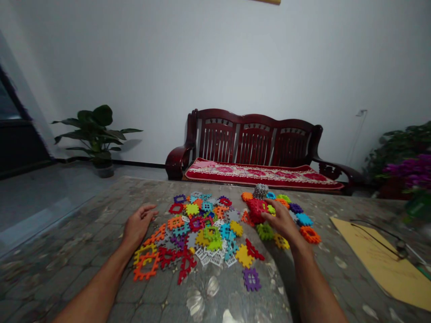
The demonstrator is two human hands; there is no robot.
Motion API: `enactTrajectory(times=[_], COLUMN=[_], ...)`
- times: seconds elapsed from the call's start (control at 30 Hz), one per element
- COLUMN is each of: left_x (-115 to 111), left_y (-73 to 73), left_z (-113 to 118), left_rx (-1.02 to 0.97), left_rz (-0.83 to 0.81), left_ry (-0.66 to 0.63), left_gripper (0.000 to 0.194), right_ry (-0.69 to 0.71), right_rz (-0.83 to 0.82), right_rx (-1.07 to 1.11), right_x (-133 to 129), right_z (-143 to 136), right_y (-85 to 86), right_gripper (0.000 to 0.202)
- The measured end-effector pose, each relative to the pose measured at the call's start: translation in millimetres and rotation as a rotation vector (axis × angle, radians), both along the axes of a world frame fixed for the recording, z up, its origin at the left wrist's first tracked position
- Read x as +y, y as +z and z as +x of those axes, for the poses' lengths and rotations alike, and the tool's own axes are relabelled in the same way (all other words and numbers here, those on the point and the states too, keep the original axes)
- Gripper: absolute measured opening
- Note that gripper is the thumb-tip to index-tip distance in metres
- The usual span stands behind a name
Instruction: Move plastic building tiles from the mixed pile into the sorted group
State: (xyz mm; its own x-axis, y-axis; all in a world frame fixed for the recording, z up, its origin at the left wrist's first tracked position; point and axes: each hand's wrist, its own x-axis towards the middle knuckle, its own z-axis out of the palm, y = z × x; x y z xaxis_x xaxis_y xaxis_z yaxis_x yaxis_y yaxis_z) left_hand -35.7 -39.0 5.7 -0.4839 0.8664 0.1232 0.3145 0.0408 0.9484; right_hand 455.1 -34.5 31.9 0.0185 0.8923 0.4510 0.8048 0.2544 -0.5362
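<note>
My left hand (pixel 137 224) rests on the table just left of a spread of plastic interlocking tiles (pixel 191 209). Its fingers are loosely bent and apart, with nothing in them. At the right, my right hand (pixel 282 219) has its thumb and fingers around a red stack of interlocking tiles (pixel 257 210). Part of that stack is hidden by the fingers. Near it lie a green tile (pixel 265 232), a yellow tile (pixel 281 241) and an orange tile (pixel 310 234). Behind the red stack stands a grey stack of tiles (pixel 260 191).
A patterned cloth (pixel 208 309) covers the table. On the right lie a yellow envelope (pixel 377 264) and a pair of glasses (pixel 400 249). A purple tile (pixel 251 279) is near the front. Beyond the table stands a wooden bench (pixel 255 139) with a red cushion (pixel 262 175).
</note>
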Motion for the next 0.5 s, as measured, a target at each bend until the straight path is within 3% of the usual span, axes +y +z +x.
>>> enactTrajectory(times=[0.23, 0.5], left_x=[1.8, 8.5], left_y=[-1.4, -13.7], left_z=[-0.2, -7.3], left_rx=[0.253, 0.332], left_rz=[-0.081, -0.087], left_ry=[-0.045, -0.106], left_gripper=[0.037, 0.042], right_ry=[-0.046, -0.03], right_rz=[-0.076, -0.131], right_rx=[-0.049, -0.075], right_x=[6.5, 10.3], right_z=[5.2, 1.1], right_y=[-11.3, -12.7], right_gripper=[0.054, 0.05])
